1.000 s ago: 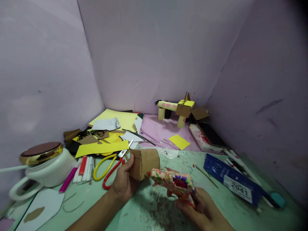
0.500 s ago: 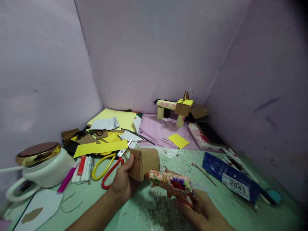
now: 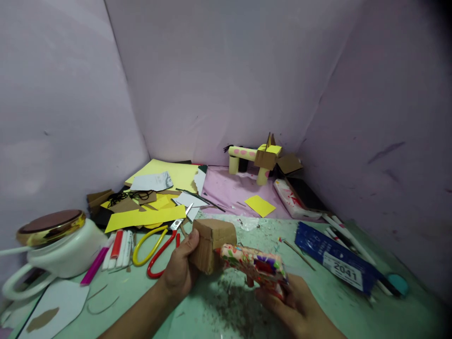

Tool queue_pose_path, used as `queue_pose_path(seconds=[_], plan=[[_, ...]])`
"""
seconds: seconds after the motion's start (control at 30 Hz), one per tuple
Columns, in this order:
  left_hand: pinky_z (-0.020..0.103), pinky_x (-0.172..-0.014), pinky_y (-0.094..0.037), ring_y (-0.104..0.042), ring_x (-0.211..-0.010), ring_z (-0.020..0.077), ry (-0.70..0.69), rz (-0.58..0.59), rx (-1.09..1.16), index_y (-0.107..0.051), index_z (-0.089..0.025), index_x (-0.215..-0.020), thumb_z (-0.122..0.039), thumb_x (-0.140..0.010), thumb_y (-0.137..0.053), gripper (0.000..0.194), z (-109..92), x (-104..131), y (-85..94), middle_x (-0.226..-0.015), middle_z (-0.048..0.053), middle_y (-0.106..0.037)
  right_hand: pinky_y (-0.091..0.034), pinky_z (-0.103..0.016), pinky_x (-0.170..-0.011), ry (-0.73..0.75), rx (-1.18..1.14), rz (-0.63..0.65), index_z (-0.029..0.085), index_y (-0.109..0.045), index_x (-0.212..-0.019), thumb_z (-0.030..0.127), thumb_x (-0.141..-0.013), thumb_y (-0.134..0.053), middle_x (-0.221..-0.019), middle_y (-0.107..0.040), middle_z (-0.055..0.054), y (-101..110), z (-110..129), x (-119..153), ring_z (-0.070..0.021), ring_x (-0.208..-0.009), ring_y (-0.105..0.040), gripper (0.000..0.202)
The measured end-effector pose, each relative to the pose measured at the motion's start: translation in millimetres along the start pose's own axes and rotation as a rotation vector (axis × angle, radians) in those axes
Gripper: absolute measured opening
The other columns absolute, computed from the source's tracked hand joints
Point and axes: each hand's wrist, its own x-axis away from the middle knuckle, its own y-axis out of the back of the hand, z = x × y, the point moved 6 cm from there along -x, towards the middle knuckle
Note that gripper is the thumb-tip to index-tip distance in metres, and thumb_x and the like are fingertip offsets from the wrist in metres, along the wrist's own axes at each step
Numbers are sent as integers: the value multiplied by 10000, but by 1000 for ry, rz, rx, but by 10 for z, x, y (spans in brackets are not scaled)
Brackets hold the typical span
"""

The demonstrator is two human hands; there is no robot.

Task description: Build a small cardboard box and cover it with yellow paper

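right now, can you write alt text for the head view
A left hand holds a folded brown cardboard piece while the right hand grips a floral-patterned, gun-shaped tool, its tip toward the cardboard. Metal scissors with red and yellow handles lie left; a pink-spotted yellow animal-like figure stands behind.

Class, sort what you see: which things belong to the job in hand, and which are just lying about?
In hand:
- folded cardboard piece, in the left hand
- patterned glue gun, in the right hand, tip close to the cardboard

Lying about, untouched:
- scissors
- markers
- blue packet
- yellow paper square
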Motion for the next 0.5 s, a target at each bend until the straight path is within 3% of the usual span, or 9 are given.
queue_pose_path(seconds=[0.33,0.5], plan=[[373,-755,-576,-714,-808,272,-1,81,-30,-593,-122,-1190,-222,-845,-603,359,31,-15,26,-890,107,-753,-408,-265,-546,1,-37,-25,194,-650,-633,422,-699,-710,-590,-536,1,25,-54,-7,-179,-597,-471,245],[379,-818,-556,-709,-842,274,-20,128,-46,-639,-121,-1102,-234,-814,-650,310,28,-21,13,-846,91,-756,-387,-262,-547,33,-91,5,194,-633,-684,421,-749,-669,-582,-498,9,5,-107,-24,-165,-586,-432,238]])
